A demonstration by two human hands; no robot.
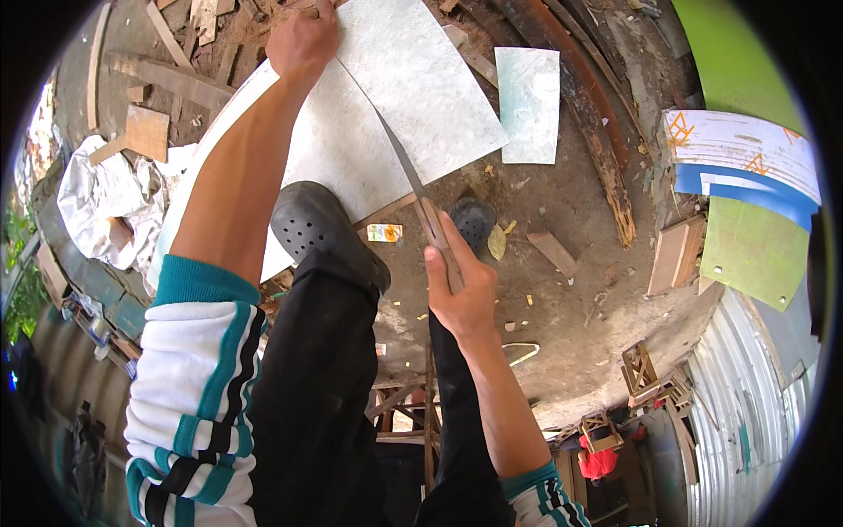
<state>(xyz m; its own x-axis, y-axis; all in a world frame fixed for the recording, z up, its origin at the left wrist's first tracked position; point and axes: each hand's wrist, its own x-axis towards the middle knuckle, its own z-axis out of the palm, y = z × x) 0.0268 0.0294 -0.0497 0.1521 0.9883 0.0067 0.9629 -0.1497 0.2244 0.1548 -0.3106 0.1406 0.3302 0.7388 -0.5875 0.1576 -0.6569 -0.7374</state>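
Observation:
A large, whitish, scuffed sheet [421,70] lies on the ground with a long slit running down it. At the top of the view my left hand [303,42] is closed on the sheet beside the slit, its fingertips partly hidden. My right hand [464,294] is wrapped round the flat, brownish grip of a long-bladed tool [401,158]. Its narrow, tapered blade sits in the lower end of the slit; whether it is a saw or a knife I cannot tell. My foot in a dark perforated clog [318,220] rests at the sheet's near edge.
A smaller pale offcut [529,105] lies right of the sheet, near long weathered planks [597,132]. Wood scraps [171,79] and a crumpled white sack [110,202] are at left. Panels [751,250] and corrugated metal [738,395] stand at right. A person in red [599,461] is farther off.

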